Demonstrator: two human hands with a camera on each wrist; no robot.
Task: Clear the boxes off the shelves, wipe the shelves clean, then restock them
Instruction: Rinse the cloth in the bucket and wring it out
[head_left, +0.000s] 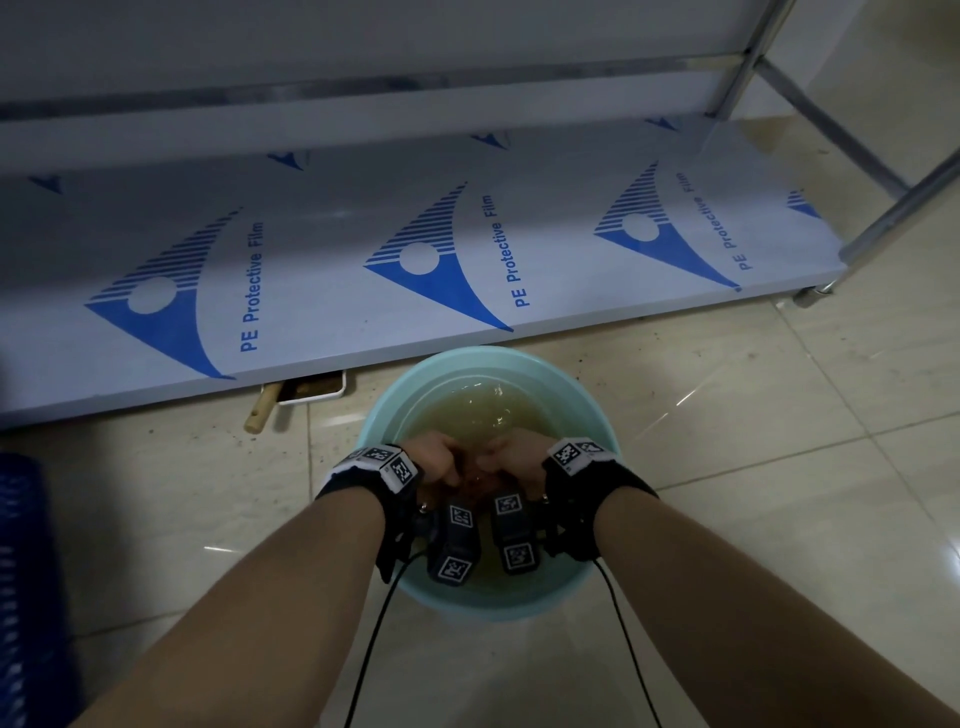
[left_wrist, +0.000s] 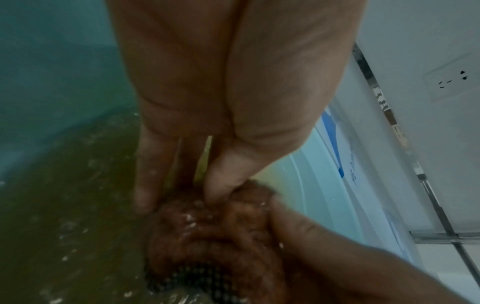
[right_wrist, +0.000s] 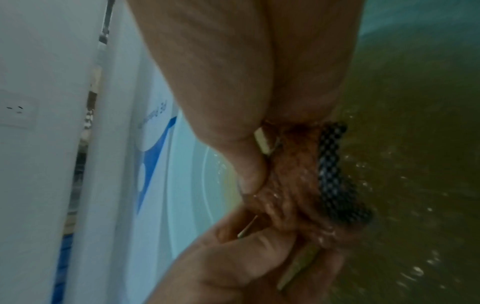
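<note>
A wet brown cloth (head_left: 477, 482) with a dark checkered edge (right_wrist: 332, 170) is bunched between both my hands over a pale teal basin (head_left: 374, 415) of murky yellowish water. My left hand (head_left: 435, 464) grips the cloth (left_wrist: 207, 226) from the left, thumb pressed into it. My right hand (head_left: 511, 460) grips the cloth (right_wrist: 293, 185) from the right. The bottom shelf (head_left: 363, 218), covered in white film with blue printed logos, lies just beyond the basin and carries no boxes.
The basin stands on a beige tiled floor (head_left: 753, 467). A metal shelf leg (head_left: 904, 208) rises at the right. A wooden stick (head_left: 262, 410) and a small white tray (head_left: 314, 389) poke out from under the shelf. Something blue (head_left: 26, 571) sits at the left edge.
</note>
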